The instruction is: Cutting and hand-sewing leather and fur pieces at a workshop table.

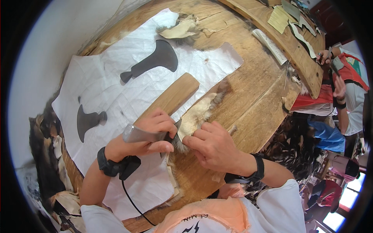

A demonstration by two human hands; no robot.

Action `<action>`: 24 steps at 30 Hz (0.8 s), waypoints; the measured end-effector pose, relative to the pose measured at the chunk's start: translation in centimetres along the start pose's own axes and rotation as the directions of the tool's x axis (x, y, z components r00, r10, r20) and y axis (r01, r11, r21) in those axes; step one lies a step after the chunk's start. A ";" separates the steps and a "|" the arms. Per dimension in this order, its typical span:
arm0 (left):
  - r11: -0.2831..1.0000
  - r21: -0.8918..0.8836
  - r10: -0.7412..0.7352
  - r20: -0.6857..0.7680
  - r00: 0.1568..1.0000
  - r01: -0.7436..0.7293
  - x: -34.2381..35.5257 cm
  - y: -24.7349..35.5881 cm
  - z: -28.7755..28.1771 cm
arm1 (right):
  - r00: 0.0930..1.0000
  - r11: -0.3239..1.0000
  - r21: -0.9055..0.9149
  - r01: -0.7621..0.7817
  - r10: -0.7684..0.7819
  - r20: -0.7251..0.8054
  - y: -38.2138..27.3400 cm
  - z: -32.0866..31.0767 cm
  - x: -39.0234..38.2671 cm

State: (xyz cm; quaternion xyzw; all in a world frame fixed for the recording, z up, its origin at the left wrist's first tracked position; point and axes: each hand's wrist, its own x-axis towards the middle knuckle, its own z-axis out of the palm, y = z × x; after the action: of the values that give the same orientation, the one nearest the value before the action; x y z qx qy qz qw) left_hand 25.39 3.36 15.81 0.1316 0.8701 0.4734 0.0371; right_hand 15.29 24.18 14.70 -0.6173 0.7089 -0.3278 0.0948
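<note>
My left hand (157,130) is closed around a broad grey metal blade (136,134), its dark tip poking out past the fingers beside a strip of fur pelt (196,114). The pelt lies pale skin side up, with hair showing along its edges. My right hand (213,145) is closed, fingers pinching the pelt's near end close to that tip. Just beyond my left hand, a flat wooden board (175,93) rests on a white woven sheet (112,97). Two dark flared-blade knives lie on the sheet, a large one (157,58) and a smaller one (89,121).
The sheet covers part of a wooden table (248,97). A fur scrap (182,29) sits at the far edge. Right of it are a rolled pale strip (269,46) and a raised plank (279,50). Another person's hands (330,62) work there. Dark pelts (42,155) are heaped left.
</note>
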 end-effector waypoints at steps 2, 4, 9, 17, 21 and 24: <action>0.999 0.027 0.021 -0.010 1.000 -0.021 0.8 -0.3 -0.2 | 1.000 0.999 0.031 -0.009 0.010 -0.018 0.1 -0.1 0.1; 0.998 0.046 0.053 -0.006 0.999 -0.053 2.0 -0.9 -0.5 | 0.998 0.994 0.103 -0.031 0.037 -0.053 0.4 -0.3 0.2; 0.991 0.109 0.062 0.128 0.990 -0.076 5.0 -1.8 -1.3 | 0.993 0.973 0.228 -0.043 0.067 -0.102 1.3 -1.4 0.2; 0.969 0.187 0.124 0.187 0.974 -0.160 9.5 -2.4 -1.9 | 0.984 0.927 0.373 -0.035 0.097 -0.149 2.1 -4.6 0.1; 0.965 0.185 0.157 0.165 0.974 -0.187 11.6 -2.9 -1.7 | 0.985 0.898 0.439 -0.013 0.088 -0.151 2.1 -7.2 -0.2; 0.964 0.167 0.179 0.163 0.970 -0.206 12.6 -3.3 -1.6 | 0.987 0.882 0.472 0.012 0.065 -0.146 2.2 -8.8 -0.5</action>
State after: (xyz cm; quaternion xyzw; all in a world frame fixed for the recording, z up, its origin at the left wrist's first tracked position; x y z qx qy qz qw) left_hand 12.35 3.70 14.69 0.2528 0.8879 0.3820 0.0424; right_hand 8.88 27.76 20.03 -0.5381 0.6216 -0.5366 0.1899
